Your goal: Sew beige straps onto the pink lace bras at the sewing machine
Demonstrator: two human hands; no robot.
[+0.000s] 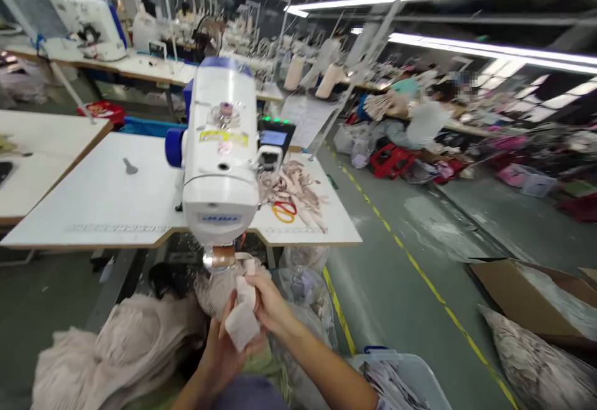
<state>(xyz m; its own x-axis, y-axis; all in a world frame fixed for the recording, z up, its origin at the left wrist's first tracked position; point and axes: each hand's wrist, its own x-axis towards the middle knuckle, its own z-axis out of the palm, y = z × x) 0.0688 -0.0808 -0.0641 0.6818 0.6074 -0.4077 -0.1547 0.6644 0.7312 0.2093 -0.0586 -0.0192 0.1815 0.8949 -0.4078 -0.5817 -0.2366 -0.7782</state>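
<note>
Both of my hands hold a small pale fabric piece (242, 321) just below the head of a white sewing machine (220, 149). My left hand (222, 353) cups the piece from below with fingers curled. My right hand (268, 304) pinches its upper edge near the machine's needle end (218, 258). More pale fabric (219, 288) bunches under the needle. A heap of the same beige cloth (116, 351) lies at my lower left.
The white table (102, 201) carries fabric scraps (293, 189) and red and yellow scissors (284, 211). Clear bags (303, 285) hang beside it. A cardboard box (536, 298) and a bin (401, 379) stand right. Another person (420, 121) works farther back.
</note>
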